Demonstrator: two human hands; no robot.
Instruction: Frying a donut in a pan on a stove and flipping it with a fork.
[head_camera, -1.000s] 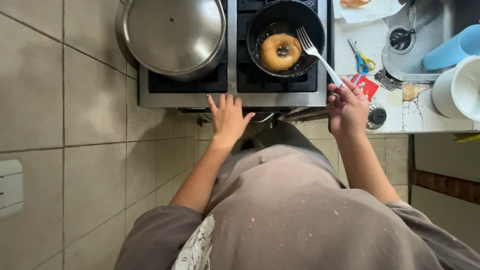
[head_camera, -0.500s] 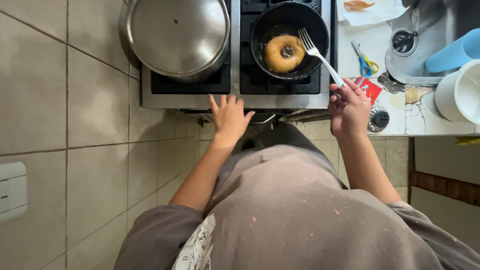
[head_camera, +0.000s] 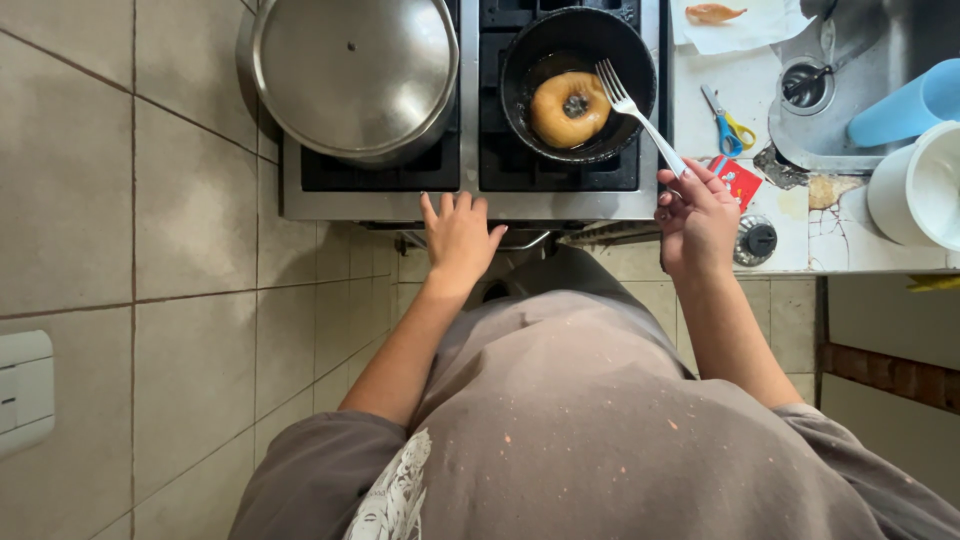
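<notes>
the right hand (head_camera: 697, 215) is closed around the handle end of a metal fork (head_camera: 640, 118), held at the near right corner of the stove (head_camera: 470, 195), with the tines reaching up and left over the rim of a small black pan (head_camera: 625, 60). a golden-brown ring of dough, a doughnut (head_camera: 569, 108), lies in the oil at the middle of that pan on the right burner; the tines hang just beside its right edge, and whether they touch it cannot be told from above. the left hand (head_camera: 458, 235) holds nothing: it lies flat and spread, fingers pressed on the front edge of the stove below the gap between the two burners. on the left burner sits a big steel pot with its lid (head_camera: 352, 70) on, close to the pan but apart from it. to the right, on the white counter (head_camera: 800, 225), are scissors (head_camera: 728, 125) with blue and yellow handles, a small red packet (head_camera: 740, 180) just above the right hand, a sheet of paper (head_camera: 745, 25) with a fried scrap on it, a sink (head_camera: 850, 90), a blue cup (head_camera: 905, 105) and a white bucket (head_camera: 920, 185). to work the fork well here, it seems best to keep the grip far back on the handle as it is, so the fingers stay away from the hot oil, to slip the tines under the ring or through its hole rather than stab the crust, and to move slowly so nothing splashes; the braced left hand looks like a good steadying point, provided it stays on the cool front edge.
</notes>
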